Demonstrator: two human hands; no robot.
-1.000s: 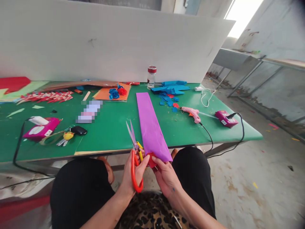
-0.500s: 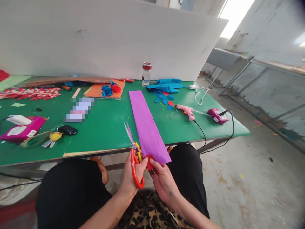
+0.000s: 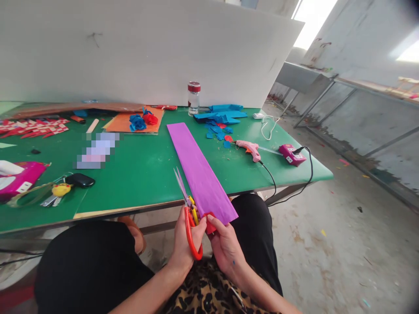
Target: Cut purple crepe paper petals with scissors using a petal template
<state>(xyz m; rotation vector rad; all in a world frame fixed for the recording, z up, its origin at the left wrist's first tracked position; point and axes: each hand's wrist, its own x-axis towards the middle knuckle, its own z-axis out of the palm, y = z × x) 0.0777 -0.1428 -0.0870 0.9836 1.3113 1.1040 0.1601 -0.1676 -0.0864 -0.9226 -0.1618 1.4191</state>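
Note:
My left hand (image 3: 187,240) is closed around red-handled scissors (image 3: 193,242), whose blades point up and away over the table edge. A yellow-handled tool (image 3: 194,213), its kind hard to make out, is in the same hand. My left thumb also touches a small red piece of crepe paper (image 3: 210,223). My right hand (image 3: 226,244) pinches that red piece between thumb and fingers. A long purple strip of crepe paper (image 3: 204,174) runs from the tabletop over the front edge to just above my fingers, which hide part of its near end.
On the green table (image 3: 137,174) lie a pink glue gun (image 3: 249,149), blue paper scraps (image 3: 216,129), paper flowers (image 3: 139,122), keys (image 3: 54,198) and a magenta power box (image 3: 291,155). A lidded glass jar (image 3: 194,102) stands near the white board (image 3: 147,56). Cords hang off the right side.
The view has turned slightly right, so the table items sit further left. Both hands keep their holds, with only a small shift of the fingers on the red paper.

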